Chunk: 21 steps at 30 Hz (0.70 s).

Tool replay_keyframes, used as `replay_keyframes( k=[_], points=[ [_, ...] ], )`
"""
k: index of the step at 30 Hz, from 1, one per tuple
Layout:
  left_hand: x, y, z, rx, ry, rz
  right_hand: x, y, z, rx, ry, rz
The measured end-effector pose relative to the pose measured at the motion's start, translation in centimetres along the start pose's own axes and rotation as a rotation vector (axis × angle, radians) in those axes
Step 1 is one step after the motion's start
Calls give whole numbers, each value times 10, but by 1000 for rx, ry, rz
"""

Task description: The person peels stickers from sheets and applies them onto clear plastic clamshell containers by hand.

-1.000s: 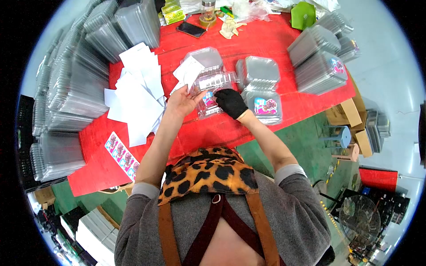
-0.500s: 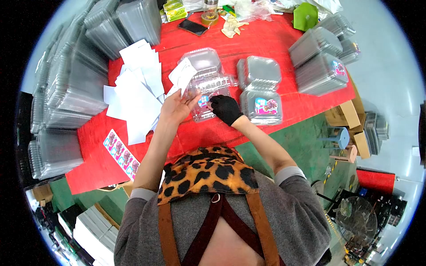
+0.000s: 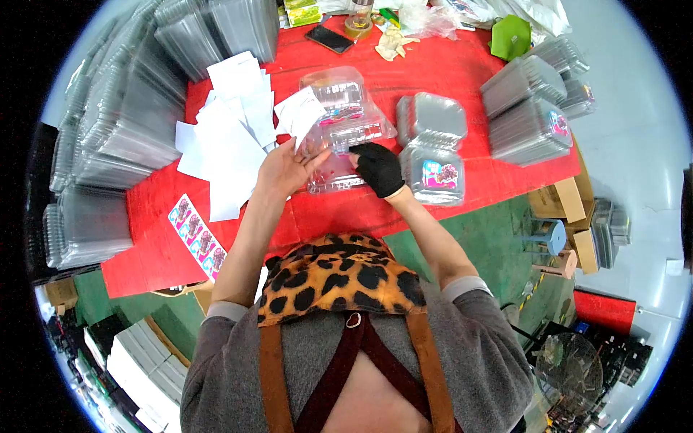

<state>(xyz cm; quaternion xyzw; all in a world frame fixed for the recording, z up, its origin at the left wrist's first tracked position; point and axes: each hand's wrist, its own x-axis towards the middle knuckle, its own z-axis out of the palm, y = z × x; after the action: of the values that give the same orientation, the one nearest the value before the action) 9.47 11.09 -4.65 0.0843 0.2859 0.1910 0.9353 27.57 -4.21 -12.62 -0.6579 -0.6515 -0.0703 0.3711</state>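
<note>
A clear plastic clamshell container (image 3: 338, 173) lies between my hands on the red table. Bare, my left hand (image 3: 287, 170) is at its left side, with fingers apart and a white paper slip (image 3: 299, 114) just above the fingertips. My right hand (image 3: 378, 169), in a black fingerless glove, has its fingers bent together at the container's right edge; what they hold, if anything, is too small to tell. Further back a pink sticker shows through a clear lid (image 3: 339, 94). Right of my gloved hand sits a closed container with a colourful sticker (image 3: 440, 174).
Tall stacks of clear containers (image 3: 126, 130) line the left side, and more (image 3: 530, 130) stand at the right. White papers (image 3: 232, 148) and a sticker strip (image 3: 196, 235) lie left. A phone (image 3: 329, 39), tape roll and glove (image 3: 393, 44) are at the back.
The container between my hands has shifted, and the sticker seen under my fingers before now shows in the lid area further back. My gloved hand has moved slightly up and right.
</note>
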Motion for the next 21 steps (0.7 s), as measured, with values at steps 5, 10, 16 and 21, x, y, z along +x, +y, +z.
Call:
replay_keyframes(
  k=[5,10,16,21],
  points=[
    [7,4,4,23,-12,-7,-7,6,17,-94,-38,-181],
    [8,7,8,62,-5,1,0,5,22,-142,-25,-245],
    [7,8,13,69,17,-1,3,-7,30,-127,-164,-134],
    [9,8,10,37,24,-7,-8,-1,50,-145,-242,-91]
  ],
)
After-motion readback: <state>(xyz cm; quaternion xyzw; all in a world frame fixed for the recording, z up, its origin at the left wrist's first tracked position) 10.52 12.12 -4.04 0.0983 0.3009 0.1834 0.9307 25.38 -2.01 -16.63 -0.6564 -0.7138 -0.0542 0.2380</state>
